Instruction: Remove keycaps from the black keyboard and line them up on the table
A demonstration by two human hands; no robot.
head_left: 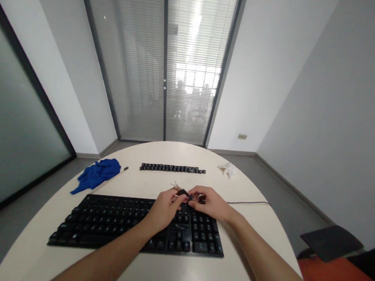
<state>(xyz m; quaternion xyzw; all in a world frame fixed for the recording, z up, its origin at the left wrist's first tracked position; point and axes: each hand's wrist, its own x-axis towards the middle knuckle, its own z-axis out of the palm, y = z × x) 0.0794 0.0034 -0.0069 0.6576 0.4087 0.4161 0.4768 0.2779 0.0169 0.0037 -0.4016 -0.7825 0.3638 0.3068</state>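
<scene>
Above the far edge of a black keyboard (120,219) on a pale table (197,278), a person's left hand (162,209) has its fingers clamped on a small black piece (183,193). The right hand (211,204) curls its fingers beside the piece; whether they grip it cannot be told. Beyond the keyboard stands a row of black keycaps (172,168); beyond its left end lie a blue cloth (103,171) and a dark-tipped stick (110,180), beyond its right end a crumpled white tissue (228,170).
</scene>
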